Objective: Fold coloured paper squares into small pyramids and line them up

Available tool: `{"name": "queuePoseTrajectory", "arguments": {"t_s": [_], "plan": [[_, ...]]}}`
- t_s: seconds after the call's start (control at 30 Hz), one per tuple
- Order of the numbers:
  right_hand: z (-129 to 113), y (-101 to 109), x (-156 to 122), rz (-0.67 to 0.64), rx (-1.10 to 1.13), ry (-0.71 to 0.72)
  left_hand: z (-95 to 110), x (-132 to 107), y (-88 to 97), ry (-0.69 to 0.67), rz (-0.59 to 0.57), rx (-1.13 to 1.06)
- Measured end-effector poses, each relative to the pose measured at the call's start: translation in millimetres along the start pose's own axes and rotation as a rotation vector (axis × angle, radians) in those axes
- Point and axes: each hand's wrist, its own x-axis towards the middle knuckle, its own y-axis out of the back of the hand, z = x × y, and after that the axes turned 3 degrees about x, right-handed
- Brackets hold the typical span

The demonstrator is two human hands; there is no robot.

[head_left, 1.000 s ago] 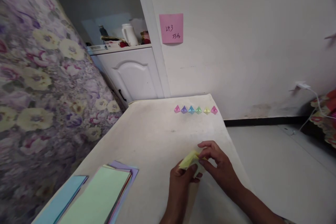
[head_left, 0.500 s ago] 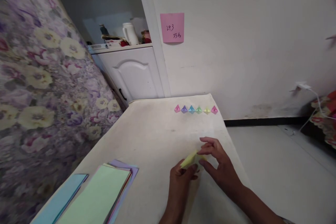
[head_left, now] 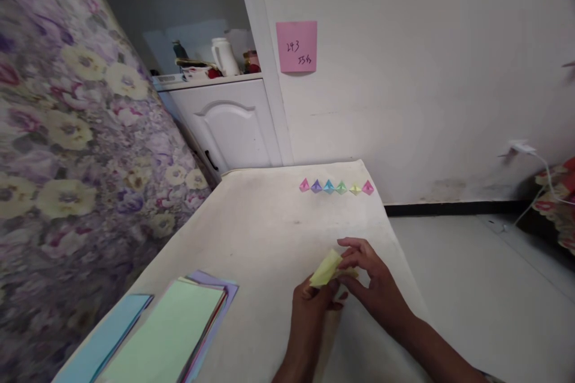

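A small piece of yellow folded paper (head_left: 326, 268) is held up above the near right part of the table. My left hand (head_left: 311, 305) pinches its lower edge between thumb and fingers. My right hand (head_left: 375, 278) grips the paper's right side, thumb below and index finger on top, with the other fingers raised. Part of the paper is hidden behind the fingers. Beyond the hands, a row of small folded paper pieces (head_left: 329, 186) in pink, purple, blue, green and yellow lies near the table's far edge.
On the table's left lie a stack of coloured paper (head_left: 171, 329), pale green on top, and blue sheets (head_left: 110, 335). A floral curtain (head_left: 90, 161) hangs left. A white cabinet (head_left: 233, 125) and a wall with a pink note (head_left: 297, 46) stand behind the table (head_left: 265, 221).
The yellow paper has tilted so that more of its face shows. My right fingers have moved slightly left and closed in on it. The view has shifted a little.
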Motion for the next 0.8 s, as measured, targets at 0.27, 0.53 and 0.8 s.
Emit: {"name": "queuePoseTrajectory", "arguments": {"t_s": [0.27,0.53,0.8], "plan": [[6,1,3,-0.022,0.011,-0.065,0,1,0.9,0.000,-0.015,0.020],[13,0,8,-0.115,0.065,-0.142,-11,3,2.8,0.017,0.047,0.066],[18,-1,7,-0.120,0.053,-0.252,-15,6,8.1,0.033,0.036,-0.018]]}}
